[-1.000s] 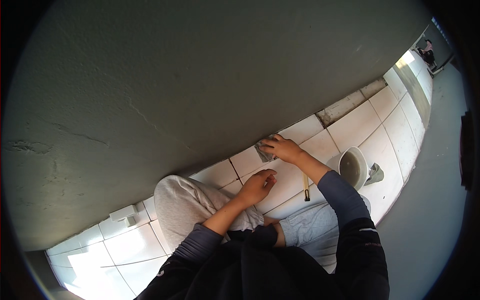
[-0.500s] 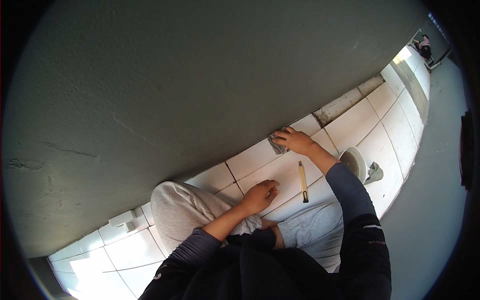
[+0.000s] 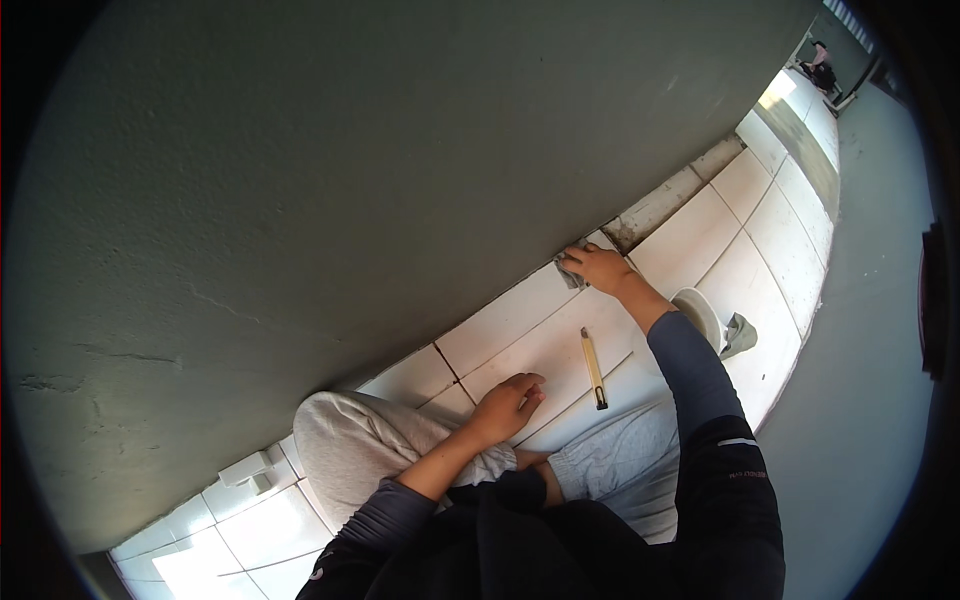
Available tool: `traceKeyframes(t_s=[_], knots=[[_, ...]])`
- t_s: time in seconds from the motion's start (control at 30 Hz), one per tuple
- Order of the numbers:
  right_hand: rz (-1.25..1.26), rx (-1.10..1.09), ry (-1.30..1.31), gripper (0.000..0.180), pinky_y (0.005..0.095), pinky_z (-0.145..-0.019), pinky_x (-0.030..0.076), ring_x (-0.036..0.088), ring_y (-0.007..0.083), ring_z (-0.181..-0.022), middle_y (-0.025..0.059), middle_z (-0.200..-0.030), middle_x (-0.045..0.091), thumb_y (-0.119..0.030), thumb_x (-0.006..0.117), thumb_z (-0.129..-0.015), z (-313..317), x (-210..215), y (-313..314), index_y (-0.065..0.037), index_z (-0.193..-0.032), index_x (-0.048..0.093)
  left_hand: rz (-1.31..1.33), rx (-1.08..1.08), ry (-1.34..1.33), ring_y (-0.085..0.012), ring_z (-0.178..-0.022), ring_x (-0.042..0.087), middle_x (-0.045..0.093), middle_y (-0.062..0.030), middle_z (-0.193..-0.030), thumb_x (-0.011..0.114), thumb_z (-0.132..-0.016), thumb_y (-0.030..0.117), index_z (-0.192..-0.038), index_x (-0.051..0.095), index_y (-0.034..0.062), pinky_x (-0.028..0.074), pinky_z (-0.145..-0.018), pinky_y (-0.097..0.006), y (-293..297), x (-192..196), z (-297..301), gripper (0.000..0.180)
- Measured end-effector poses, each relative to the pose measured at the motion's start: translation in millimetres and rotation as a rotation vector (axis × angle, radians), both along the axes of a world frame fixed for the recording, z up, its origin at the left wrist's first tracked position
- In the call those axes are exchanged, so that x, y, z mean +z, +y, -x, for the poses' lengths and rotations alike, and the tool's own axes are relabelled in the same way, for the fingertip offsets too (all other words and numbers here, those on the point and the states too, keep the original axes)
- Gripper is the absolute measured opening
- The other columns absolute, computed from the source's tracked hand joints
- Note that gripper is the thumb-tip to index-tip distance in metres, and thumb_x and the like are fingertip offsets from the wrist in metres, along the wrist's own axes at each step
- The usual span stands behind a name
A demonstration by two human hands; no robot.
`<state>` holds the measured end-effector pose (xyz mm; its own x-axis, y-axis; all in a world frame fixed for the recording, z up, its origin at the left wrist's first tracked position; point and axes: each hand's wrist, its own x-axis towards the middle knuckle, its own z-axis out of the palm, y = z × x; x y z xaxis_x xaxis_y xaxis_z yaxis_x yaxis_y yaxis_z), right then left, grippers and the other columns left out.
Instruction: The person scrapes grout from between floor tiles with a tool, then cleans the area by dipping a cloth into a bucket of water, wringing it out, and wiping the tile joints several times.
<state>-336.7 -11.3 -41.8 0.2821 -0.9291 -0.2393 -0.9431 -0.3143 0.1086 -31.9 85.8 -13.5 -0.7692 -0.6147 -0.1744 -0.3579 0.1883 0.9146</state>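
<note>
My right hand (image 3: 598, 268) presses a grey cloth (image 3: 572, 277) onto the white tiles, right where they meet the dark wall. Part of the cloth is hidden under the fingers. My left hand (image 3: 508, 408) hovers or rests near my bent knee, its fingers loosely curled with the thumb apart and nothing visible in them. Between the two hands, a yellow utility knife (image 3: 594, 370) lies on the tile. Beside my right forearm stands a whitish bucket (image 3: 709, 310), partly covered by the arm. A grey-green rag (image 3: 740, 336) sits against its right side.
A grey-green wall (image 3: 350, 180) rises along the far side. Next to it, a gap in the tiles (image 3: 640, 217) shows rough, dirty base. White blocks (image 3: 246, 470) lie at the left by the wall. Far off at upper right, a person (image 3: 820, 66) sits low.
My right hand has slid the cloth a little to the right along the wall edge. The whole view has shifted slightly. My left hand keeps its place by the knee.
</note>
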Motion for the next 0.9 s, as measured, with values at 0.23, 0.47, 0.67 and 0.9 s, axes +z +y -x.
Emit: traceKeyframes(t_s=[0.23, 0.47, 0.67, 0.9], knots=[[0.05, -0.162, 0.072, 0.036, 0.0372, -0.082, 0.05, 0.055, 0.0256, -0.104, 0.002, -0.129, 0.044, -0.01, 0.042, -0.085, 32, -11, -2, -0.022, -0.119, 0.049, 0.01, -0.003, 0.007, -0.0258, -0.091, 0.061, 0.061, -0.0156, -0.1, 0.054, -0.089, 0.02, -0.111, 0.055, 0.0028, 0.051, -0.075, -0.033, 0, -2, 1, 0.027], [0.072, -0.349, 0.03, 0.033, 0.0375, -0.081, 0.05, 0.057, 0.0252, -0.102, 0.0035, -0.12, 0.048, -0.012, 0.044, -0.086, 41, -15, -7, -0.022, -0.116, 0.051, 0.028, -0.005, 0.01, -0.0256, -0.089, 0.061, 0.061, -0.0153, -0.1, 0.055, -0.089, 0.019, -0.111, 0.055, 0.0032, 0.051, -0.074, -0.033, -1, -2, 0, 0.027], [0.086, -0.443, 0.039, 0.033, 0.0378, -0.084, 0.048, 0.057, 0.0304, -0.1, 0.0093, -0.12, 0.049, -0.012, 0.044, -0.085, 44, -19, -14, -0.019, -0.117, 0.052, 0.027, 0.013, 0.003, -0.0257, -0.091, 0.061, 0.06, -0.0157, -0.101, 0.054, -0.089, 0.02, -0.111, 0.054, 0.003, 0.051, -0.075, -0.033, -2, -4, -4, 0.028], [0.259, -0.62, -0.119, 0.024, 0.0396, -0.08, 0.049, 0.059, 0.0323, -0.092, 0.0164, -0.099, 0.058, -0.008, 0.047, -0.082, 74, -16, -15, -0.011, -0.102, 0.06, 0.009, 0.05, 0.024, -0.026, -0.089, 0.061, 0.06, -0.0154, -0.101, 0.054, -0.089, 0.02, -0.111, 0.054, 0.0029, 0.051, -0.075, -0.033, -2, -6, -3, 0.027]])
